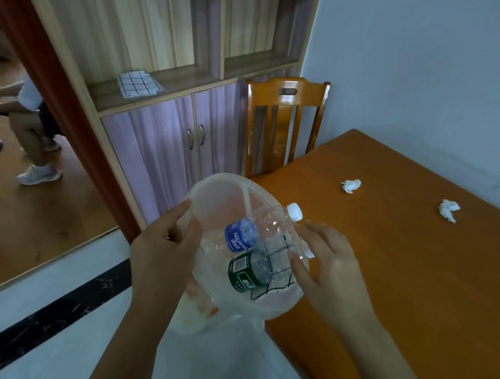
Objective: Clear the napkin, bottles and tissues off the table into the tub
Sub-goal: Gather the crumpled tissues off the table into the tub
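Holding a see-through plastic tub (212, 195) by its near rim with the left hand (162, 257), thumb and fingers pinched on the edge. Tipped toward the camera, just off the left edge of the brown wooden tabletop (415, 277). Lying inside the tub: a clear bottle with a blue label (240, 238) and a white cap, pointing up and right over the rim, and under it a bottle with a green label (246, 271). Also inside, a white napkin with black grid lines (278, 269), seen partly through the clear bottle. Reaching in from the right, the right hand (330, 273), fingers spread and loosely curled, open, with fingertips at the blue-label bottle and the napkin; cannot tell if touching. Sitting out on the tabletop, well apart from the tub, two crumpled white tissues: one tissue (350, 185) nearer the middle, the other tissue (448, 209) farther right. Standing at the far end of the tabletop, a wooden chair (284, 117), next to a cupboard (168, 153) with purple doors.
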Motion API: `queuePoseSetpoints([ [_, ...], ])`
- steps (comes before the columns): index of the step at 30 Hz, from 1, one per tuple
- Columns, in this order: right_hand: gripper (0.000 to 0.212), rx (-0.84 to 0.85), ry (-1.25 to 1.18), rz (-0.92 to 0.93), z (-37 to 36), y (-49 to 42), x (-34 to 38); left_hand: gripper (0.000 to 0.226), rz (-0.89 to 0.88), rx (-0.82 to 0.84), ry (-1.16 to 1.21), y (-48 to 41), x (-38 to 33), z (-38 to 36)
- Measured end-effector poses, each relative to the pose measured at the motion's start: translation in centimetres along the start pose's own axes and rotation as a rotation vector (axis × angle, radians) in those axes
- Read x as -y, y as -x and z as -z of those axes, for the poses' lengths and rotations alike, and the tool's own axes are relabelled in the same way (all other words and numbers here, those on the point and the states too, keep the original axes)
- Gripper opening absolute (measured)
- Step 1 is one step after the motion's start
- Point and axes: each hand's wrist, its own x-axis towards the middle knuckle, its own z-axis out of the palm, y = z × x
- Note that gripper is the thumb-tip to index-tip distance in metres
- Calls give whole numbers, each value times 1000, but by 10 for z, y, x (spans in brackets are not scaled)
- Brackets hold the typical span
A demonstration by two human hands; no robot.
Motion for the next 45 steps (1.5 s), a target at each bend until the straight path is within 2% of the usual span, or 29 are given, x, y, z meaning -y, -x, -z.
queuePoseSetpoints([
  [6,40,-15,5,-49,-44,-40,48,35,-52,12,9,-68,31,33],
  [15,41,-30,35,-120,-87,-116,57,31,-50,-8,13,-171,70,32],
  [24,42,-94,-13,-177,-121,-235,37,30,-66,90,19,-294,62,-25],
  [33,42,-104,16,-301,-129,-305,19,32,-106,212,119,-379,60,-85],
  [40,46,-124,125,-459,-141,-339,4,31,-149,361,236,-443,73,-148],
  [43,46,-179,170,-558,-147,-363,2,25,-201,474,303,-474,71,-181],
  [45,46,-223,188,-614,-153,-380,4,30,-257,553,312,-495,68,-200],
])
